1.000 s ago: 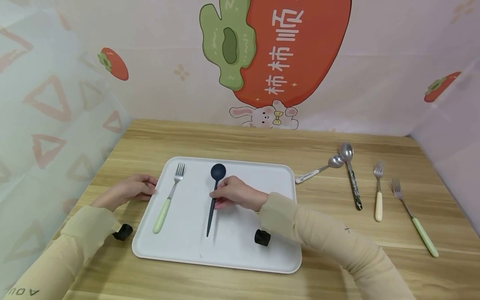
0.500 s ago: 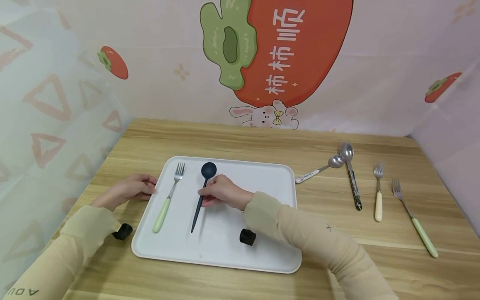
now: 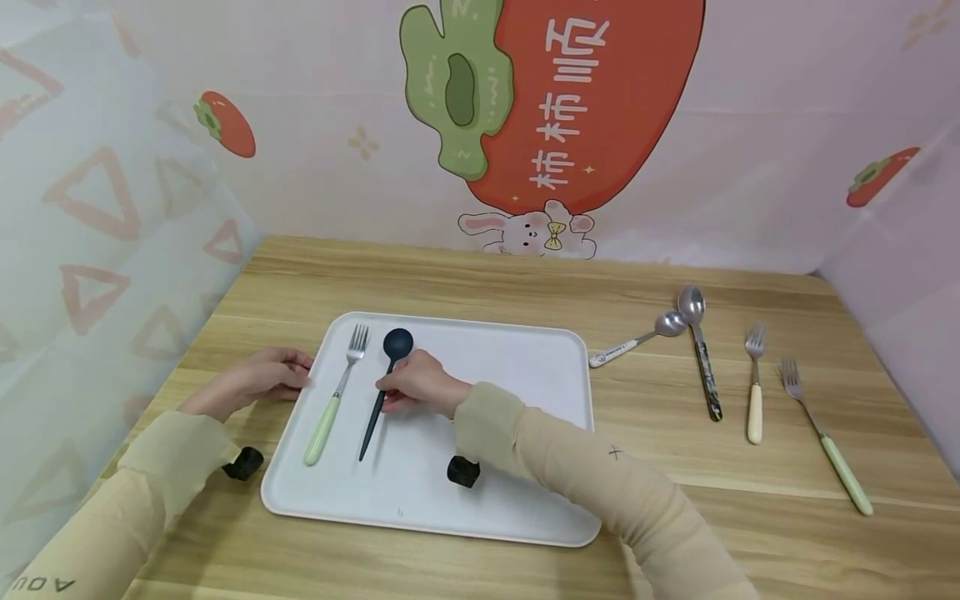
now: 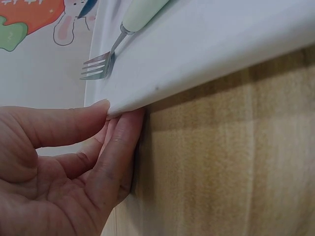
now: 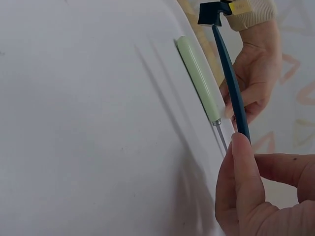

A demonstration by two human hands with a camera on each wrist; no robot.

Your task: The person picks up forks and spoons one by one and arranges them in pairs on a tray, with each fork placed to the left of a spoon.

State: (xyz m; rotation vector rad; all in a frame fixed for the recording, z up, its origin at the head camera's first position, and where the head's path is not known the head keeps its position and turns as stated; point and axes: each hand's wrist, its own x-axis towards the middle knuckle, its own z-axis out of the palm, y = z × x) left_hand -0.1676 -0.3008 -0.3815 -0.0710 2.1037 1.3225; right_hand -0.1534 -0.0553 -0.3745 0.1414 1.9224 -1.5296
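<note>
My right hand (image 3: 420, 382) pinches a dark spoon (image 3: 371, 425) by its thin handle, between thumb and fingers. The spoon hangs over the white tray (image 3: 510, 400), bowl towards the back; its shadow lies apart from it in the right wrist view. Just left of it, a fork with a pale green handle (image 3: 321, 432) lies on the tray, tines pointing back. At the tray's left edge my left hand (image 3: 258, 383) grips the rim. In the left wrist view the thumb (image 4: 74, 125) touches the rim and the fingers reach underneath, their tips hidden.
Right of the tray, a small spoon with a white handle (image 3: 615, 354) touches a larger spoon with a dark patterned handle (image 3: 707, 379). Farther right lie a cream-handled fork (image 3: 755, 408) and another green-handled fork (image 3: 843, 473). A printed cloth wall (image 3: 337, 167) stands behind the wooden table (image 3: 465, 279).
My right hand has carried the dark spoon leftward over the tray, closer to the green-handled fork. The left hand has stayed at the tray's rim.
</note>
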